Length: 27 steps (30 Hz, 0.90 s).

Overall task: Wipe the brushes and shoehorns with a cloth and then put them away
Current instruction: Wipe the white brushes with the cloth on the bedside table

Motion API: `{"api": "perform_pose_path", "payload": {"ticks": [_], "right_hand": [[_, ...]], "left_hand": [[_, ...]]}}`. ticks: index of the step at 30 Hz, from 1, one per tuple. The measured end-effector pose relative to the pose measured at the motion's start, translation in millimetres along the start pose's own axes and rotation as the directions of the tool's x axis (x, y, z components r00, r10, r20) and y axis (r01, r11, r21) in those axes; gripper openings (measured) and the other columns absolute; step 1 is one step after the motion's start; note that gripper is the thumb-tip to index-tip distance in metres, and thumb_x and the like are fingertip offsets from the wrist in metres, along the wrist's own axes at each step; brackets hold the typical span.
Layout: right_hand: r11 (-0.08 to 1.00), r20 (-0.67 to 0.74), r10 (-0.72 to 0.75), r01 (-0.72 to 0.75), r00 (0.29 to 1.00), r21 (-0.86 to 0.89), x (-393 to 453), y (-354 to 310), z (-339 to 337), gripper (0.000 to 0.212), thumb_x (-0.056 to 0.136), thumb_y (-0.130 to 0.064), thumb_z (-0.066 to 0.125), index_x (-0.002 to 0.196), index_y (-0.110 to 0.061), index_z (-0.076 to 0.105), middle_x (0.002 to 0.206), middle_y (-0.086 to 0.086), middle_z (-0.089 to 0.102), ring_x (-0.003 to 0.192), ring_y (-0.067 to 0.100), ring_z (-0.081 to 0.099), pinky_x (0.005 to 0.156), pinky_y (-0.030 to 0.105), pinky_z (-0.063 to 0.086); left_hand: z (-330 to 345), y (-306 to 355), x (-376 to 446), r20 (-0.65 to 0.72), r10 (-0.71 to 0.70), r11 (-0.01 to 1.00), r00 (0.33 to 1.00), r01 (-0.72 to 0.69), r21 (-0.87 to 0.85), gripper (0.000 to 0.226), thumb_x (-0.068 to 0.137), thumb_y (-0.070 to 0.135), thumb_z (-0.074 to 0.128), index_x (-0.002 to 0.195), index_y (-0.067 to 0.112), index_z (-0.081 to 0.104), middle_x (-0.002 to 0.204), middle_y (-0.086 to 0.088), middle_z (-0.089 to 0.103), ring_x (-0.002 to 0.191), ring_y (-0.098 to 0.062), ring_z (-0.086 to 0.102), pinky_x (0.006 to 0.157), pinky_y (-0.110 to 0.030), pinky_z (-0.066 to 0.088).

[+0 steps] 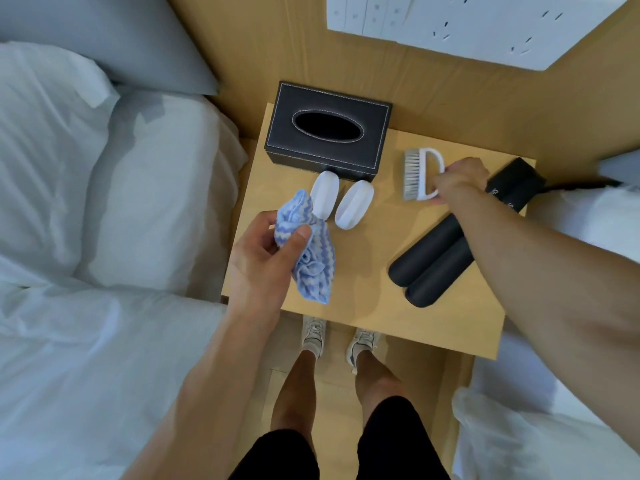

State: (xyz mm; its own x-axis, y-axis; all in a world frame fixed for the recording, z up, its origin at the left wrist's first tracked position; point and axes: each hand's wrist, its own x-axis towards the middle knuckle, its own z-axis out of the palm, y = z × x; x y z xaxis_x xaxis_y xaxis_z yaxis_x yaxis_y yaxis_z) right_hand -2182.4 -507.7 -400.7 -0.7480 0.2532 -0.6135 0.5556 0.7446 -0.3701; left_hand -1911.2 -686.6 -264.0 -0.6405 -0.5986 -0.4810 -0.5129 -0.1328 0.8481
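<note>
Bedside worktop (363, 268) between beds; tissue box (329, 131) at rear. Brush (417, 174) at rear right, handle gripped by right hand (459, 181). Cloth (310, 244) pinched in left hand (268, 252). Two shoehorns (341, 202) beside cloth, untouched. Advised: brush lifted clear, bristles turned away, handle wiped first.

Soft, even light fills the scene, bright without harsh glare. Shadows are faint: a small dark one sits under the tissue box (329, 133) at its near edge, and the bedding (104, 188) on the left shows grey folds. The white panel (485, 22) at the top is washed out, nearly overexposed. The wide-angle lens bends straight lines toward the edges, and the corners look smeared. The right hand (460, 178) is slightly blurred.
</note>
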Motion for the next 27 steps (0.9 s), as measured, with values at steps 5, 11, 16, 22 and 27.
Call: {"api": "perform_pose_path", "payload": {"ticks": [5, 11, 16, 22, 27], "right_hand": [[0.937, 0.196, -0.076, 0.003, 0.978, 0.35, -62.5, 10.7, -41.2, 0.024, 0.076, 0.004, 0.073, 0.07, -0.012, 0.056, 0.088, 0.006, 0.066, 0.089, 0.024, 0.071, 0.062, 0.033, 0.063], [0.892, 0.326, -0.276, 0.115, 0.904, 0.438, -160.6, 23.8, -117.5, 0.026, 0.089, -0.014, 0.07, 0.114, -0.015, 0.068, 0.113, 0.008, 0.068, 0.101, 0.023, 0.066, 0.064, 0.026, 0.053], [0.763, 0.314, -0.449, 0.176, 0.837, 0.622, -250.3, 26.5, -157.9, 0.021, 0.098, -0.024, 0.061, 0.117, -0.017, 0.068, 0.11, 0.01, 0.071, 0.108, 0.026, 0.067, 0.083, 0.037, 0.06], [0.612, 0.219, -0.66, 0.344, 0.719, 0.712, -320.2, 5.2, -194.0, 0.02, 0.101, -0.033, 0.057, 0.115, -0.025, 0.069, 0.116, 0.004, 0.071, 0.111, 0.023, 0.067, 0.094, 0.047, 0.058], [0.473, 0.146, -0.753, 0.373, 0.642, 0.798, -339.3, -8.1, -221.6, 0.026, 0.097, -0.033, 0.059, 0.119, -0.023, 0.068, 0.121, 0.004, 0.07, 0.114, 0.021, 0.067, 0.089, 0.04, 0.058]], "left_hand": [[12.3, 29.7, -16.3, 0.064, -0.027, 0.999, 0.998, 0.03, -0.04, 0.014, 0.095, 0.019, 0.064, 0.108, 0.015, 0.062, 0.101, -0.007, 0.073, 0.094, -0.022, 0.073, 0.082, -0.054, 0.058], [22.7, 88.6, -42.0, 0.101, 0.098, 0.987, 0.99, -0.11, 0.118, 0.008, 0.093, 0.028, 0.066, 0.098, 0.022, 0.063, 0.09, 0.001, 0.07, 0.086, -0.019, 0.07, 0.075, -0.049, 0.059], [33.3, 148.2, -64.7, 0.157, 0.289, 0.911, 0.944, -0.322, 0.257, 0.015, 0.093, 0.035, 0.063, 0.099, 0.022, 0.062, 0.087, 0.005, 0.066, 0.08, -0.011, 0.065, 0.058, -0.024, 0.051], [43.6, 210.1, -111.1, 0.141, 0.583, 0.748, 0.8, -0.596, 0.292, 0.023, 0.09, 0.026, 0.066, 0.111, 0.021, 0.058, 0.098, 0.006, 0.062, 0.085, -0.008, 0.059, 0.072, -0.025, 0.049], [42.4, 241.6, -126.6, 0.141, 0.731, 0.608, 0.667, -0.732, 0.309, 0.021, 0.089, 0.021, 0.068, 0.109, 0.014, 0.065, 0.099, 0.001, 0.058, 0.081, -0.008, 0.056, 0.072, -0.019, 0.045]]}}
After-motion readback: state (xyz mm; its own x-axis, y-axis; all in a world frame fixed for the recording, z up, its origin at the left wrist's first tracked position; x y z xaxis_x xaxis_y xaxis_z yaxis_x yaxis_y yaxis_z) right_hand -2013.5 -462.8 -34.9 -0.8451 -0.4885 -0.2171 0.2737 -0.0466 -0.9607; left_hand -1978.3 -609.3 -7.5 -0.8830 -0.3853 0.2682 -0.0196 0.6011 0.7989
